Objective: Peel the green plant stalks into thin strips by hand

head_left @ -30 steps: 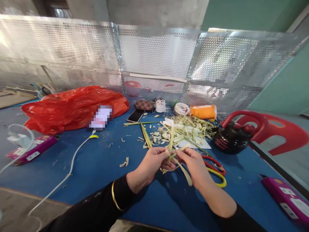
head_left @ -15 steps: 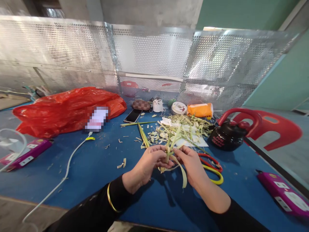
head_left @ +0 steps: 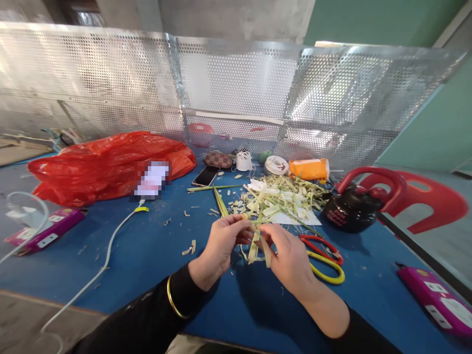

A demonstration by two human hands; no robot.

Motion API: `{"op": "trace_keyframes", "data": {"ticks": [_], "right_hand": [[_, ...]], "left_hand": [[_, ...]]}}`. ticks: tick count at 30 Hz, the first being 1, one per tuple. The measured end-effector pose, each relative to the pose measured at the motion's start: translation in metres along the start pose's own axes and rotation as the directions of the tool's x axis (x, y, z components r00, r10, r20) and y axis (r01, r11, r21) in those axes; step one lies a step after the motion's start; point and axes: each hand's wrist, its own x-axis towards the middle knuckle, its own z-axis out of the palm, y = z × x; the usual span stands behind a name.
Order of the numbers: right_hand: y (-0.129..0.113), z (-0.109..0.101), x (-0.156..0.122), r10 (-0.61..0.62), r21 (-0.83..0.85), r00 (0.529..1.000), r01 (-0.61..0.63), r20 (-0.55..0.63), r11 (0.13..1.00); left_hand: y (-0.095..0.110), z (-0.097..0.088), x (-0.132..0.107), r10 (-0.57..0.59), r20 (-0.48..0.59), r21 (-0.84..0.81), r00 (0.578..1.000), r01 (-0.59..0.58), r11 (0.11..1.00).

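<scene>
Over the blue table, my left hand and my right hand meet on a bundle of pale green leaf strips. Both hands pinch the strips with closed fingers. Some strip ends hang down between the hands, another sticks out to the upper right. A gold bangle circles my left wrist. Just right of my right hand lie red and yellow scissors flat on the table.
A heap of leaf scraps lies behind the hands. A black kettle with a red handle, an orange packet, a phone, a red plastic bag, purple power strips and a white cable stand about. A perforated metal screen backs the table.
The hands have turned the leaf strips: the long strip that hung down by my right hand is now folded shorter between the hands. My left hand has risen slightly.
</scene>
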Motion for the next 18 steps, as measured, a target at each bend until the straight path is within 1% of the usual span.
{"op": "trace_keyframes", "data": {"ticks": [2, 3, 4, 6, 7, 9, 13, 15, 18], "right_hand": [[-0.002, -0.003, 0.001, -0.128, -0.041, 0.991, 0.127, -0.028, 0.991], [-0.002, -0.005, 0.002, -0.167, -0.063, 0.985, 0.164, -0.051, 0.985], [-0.002, -0.008, 0.004, -0.191, -0.088, 0.978, 0.183, -0.084, 0.979], [0.0, -0.013, 0.007, -0.194, -0.135, 0.969, 0.174, -0.153, 0.976], [0.002, -0.015, 0.009, -0.178, -0.151, 0.968, 0.152, -0.177, 0.977], [0.006, -0.017, 0.01, -0.124, -0.158, 0.978, 0.097, -0.171, 0.983], [0.013, -0.013, 0.008, 0.028, -0.153, 0.997, -0.038, -0.066, 0.987], [0.013, -0.011, 0.005, 0.123, -0.172, 0.992, -0.125, -0.025, 0.977], [0.012, -0.008, 0.003, 0.266, -0.162, 0.964, -0.26, 0.022, 0.952]], "left_hand": [[-0.001, 0.001, -0.001, 0.011, 0.025, 0.051, 1.0, -0.012, 0.999], [-0.001, 0.002, -0.002, 0.016, 0.047, 0.08, 0.999, -0.019, 0.997], [-0.001, 0.002, -0.003, 0.015, 0.077, 0.113, 0.997, -0.024, 0.993], [-0.002, 0.004, -0.005, 0.0, 0.161, 0.185, 0.987, -0.03, 0.982], [-0.002, 0.005, -0.006, -0.015, 0.204, 0.216, 0.979, -0.03, 0.976], [-0.001, 0.006, -0.008, -0.047, 0.269, 0.258, 0.962, -0.025, 0.966], [-0.001, 0.007, -0.009, -0.056, 0.297, 0.281, 0.953, -0.031, 0.959], [-0.003, 0.006, -0.009, -0.052, 0.319, 0.294, 0.946, -0.046, 0.955], [-0.007, 0.005, -0.008, -0.021, 0.348, 0.326, 0.937, -0.1, 0.94]]}}
